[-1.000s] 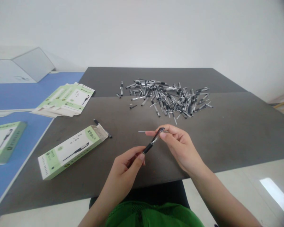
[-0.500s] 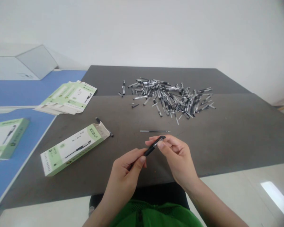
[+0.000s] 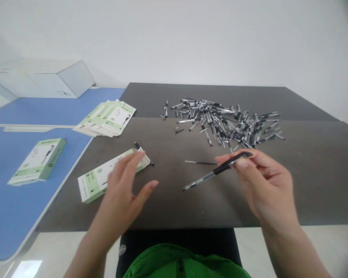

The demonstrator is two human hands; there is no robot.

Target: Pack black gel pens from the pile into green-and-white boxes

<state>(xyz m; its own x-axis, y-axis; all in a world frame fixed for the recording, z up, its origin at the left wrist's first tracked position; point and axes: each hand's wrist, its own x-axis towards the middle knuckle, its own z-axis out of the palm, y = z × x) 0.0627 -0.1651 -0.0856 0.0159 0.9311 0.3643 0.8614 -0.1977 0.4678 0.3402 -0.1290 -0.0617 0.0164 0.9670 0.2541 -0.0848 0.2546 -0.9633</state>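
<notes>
Between the thumb and fingers of my right hand point(image 3: 263, 181) is a capped gel pen point(image 3: 211, 173), its black cap end up and its clear barrel slanting down to the left. My left hand point(image 3: 127, 181) is off the pen, fingers spread, and covers part of a green and white pen box point(image 3: 97, 177) lying on the dark table. At the box's right end another pen point(image 3: 137, 145) lies partly hidden by the flap. A thin pen refill point(image 3: 200, 162) lies on the table behind the held pen, its right end hidden by my right fingers.
A wide heap of pens and pen parts point(image 3: 220, 123) covers the table's far middle. Flattened green and white cartons point(image 3: 113, 117) overlap at its left edge. On the blue table point(image 3: 5, 139) lie a closed pen box point(image 3: 37, 160) and a large white carton point(image 3: 52, 79).
My left hand has let go of the pen and moved left over the box, its fingers opening. My right hand has moved right with the pen. The view has shifted left.
</notes>
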